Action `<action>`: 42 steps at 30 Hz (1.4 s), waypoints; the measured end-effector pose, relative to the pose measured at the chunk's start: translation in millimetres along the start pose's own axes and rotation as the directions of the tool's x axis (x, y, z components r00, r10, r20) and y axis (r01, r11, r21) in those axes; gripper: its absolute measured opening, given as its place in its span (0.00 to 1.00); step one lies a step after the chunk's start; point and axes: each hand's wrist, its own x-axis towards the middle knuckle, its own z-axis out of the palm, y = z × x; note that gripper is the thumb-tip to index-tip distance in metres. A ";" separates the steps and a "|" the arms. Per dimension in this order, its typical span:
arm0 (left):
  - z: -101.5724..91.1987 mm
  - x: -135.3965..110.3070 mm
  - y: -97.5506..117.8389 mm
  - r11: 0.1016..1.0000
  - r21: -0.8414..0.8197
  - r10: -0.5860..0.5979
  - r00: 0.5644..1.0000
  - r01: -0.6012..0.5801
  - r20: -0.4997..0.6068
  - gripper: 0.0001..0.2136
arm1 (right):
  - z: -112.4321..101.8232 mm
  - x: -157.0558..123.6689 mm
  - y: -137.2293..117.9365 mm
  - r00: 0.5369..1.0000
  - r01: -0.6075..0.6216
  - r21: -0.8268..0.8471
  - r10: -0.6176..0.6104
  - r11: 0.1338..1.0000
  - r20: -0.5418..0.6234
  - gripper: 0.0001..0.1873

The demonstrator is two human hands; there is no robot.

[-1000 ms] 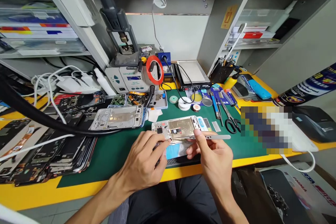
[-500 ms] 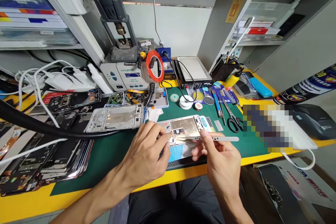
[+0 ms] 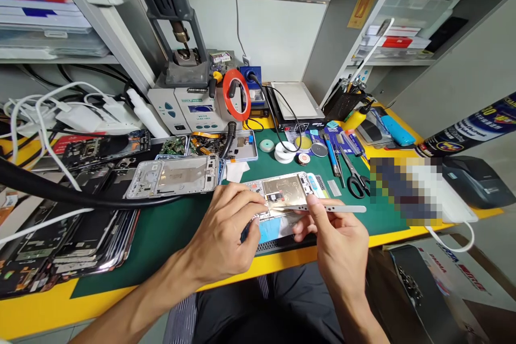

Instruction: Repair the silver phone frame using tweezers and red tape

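An opened phone frame point(image 3: 285, 192) with a gold-coloured inner plate lies over a blue-and-white pad point(image 3: 271, 230) at the mat's front edge. My left hand point(image 3: 226, 226) is closed on the frame's left end, its fingers over the top and the thumb on the near side. They cover that end. Pinched between thumb and fingers of my right hand point(image 3: 338, 236) are metal tweezers point(image 3: 342, 208), pointing left. Their tips reach low over the gold plate, beside a small dark part point(image 3: 276, 197). Whether the tips grip anything, I cannot tell.
Another phone frame point(image 3: 173, 177) and a stack of phone parts point(image 3: 86, 242) lie left, crossed by a thick black hose point(image 3: 100, 201). Scissors point(image 3: 357, 180), a solder spool point(image 3: 284, 152) and red tape point(image 3: 236, 95) stand beyond. A spray can point(image 3: 471, 123) is at right.
The camera view has shifted slightly. The tweezers' tips sit a little higher over the gold plate. Both hands keep their hold.
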 end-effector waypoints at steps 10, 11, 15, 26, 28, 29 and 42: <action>2.2 -5.0 -4.2 1.000 -0.022 0.016 0.999 -0.016 0.032 0.18 | 0.8 0.0 -6.1 1.000 -0.030 -0.019 0.030 0.999 -0.001 0.13; 2.1 -5.0 -4.5 0.999 -0.027 0.021 0.999 -0.020 0.039 0.19 | 0.6 0.4 -6.0 1.000 -0.030 -0.015 0.030 0.999 0.004 0.12; 1.4 -5.0 -6.4 0.998 -0.033 0.050 0.997 -0.048 0.059 0.20 | -0.1 1.2 -5.8 0.999 -0.034 0.002 0.034 0.999 0.024 0.10; 1.7 -5.5 -8.7 0.983 -0.030 0.179 0.983 -0.180 -0.029 0.19 | -3.1 1.7 1.1 0.999 -0.027 0.037 0.026 0.999 0.022 0.10; 1.0 -5.7 -8.6 0.980 -0.035 0.194 0.980 -0.196 -0.045 0.19 | -3.5 1.4 1.9 0.999 -0.023 0.043 0.022 0.999 0.023 0.10; 0.5 -5.9 -8.3 0.979 -0.036 0.200 0.979 -0.201 -0.048 0.18 | -3.6 1.1 2.1 1.000 -0.021 0.045 0.021 0.999 0.021 0.10; 6.7 -6.4 -10.8 0.941 0.081 0.338 0.931 -0.329 -0.140 0.14 | -6.4 -12.2 6.6 0.999 0.005 0.051 -0.003 0.999 -0.043 0.08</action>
